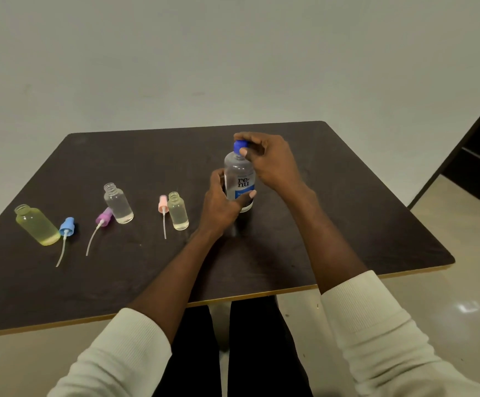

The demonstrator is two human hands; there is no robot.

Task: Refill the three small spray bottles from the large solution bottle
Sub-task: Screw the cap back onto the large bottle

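Note:
The large clear solution bottle [239,174] with a blue label stands upright on the dark table [319,224]. My left hand [221,204] grips its body low down. My right hand [267,159] pinches its blue cap [238,146] from above. Three small open bottles stand to the left: a yellowish one [36,224] at the far left, a clear one [117,203] in the middle, and a pale one [178,211] nearest my left hand. Beside each lies a spray head with its tube: blue [66,226], purple [104,216], pink [162,204].
The table's front edge [247,296] runs just above my lap. A plain wall stands behind the table. A dark doorway [479,156] opens at the right, over a pale tiled floor.

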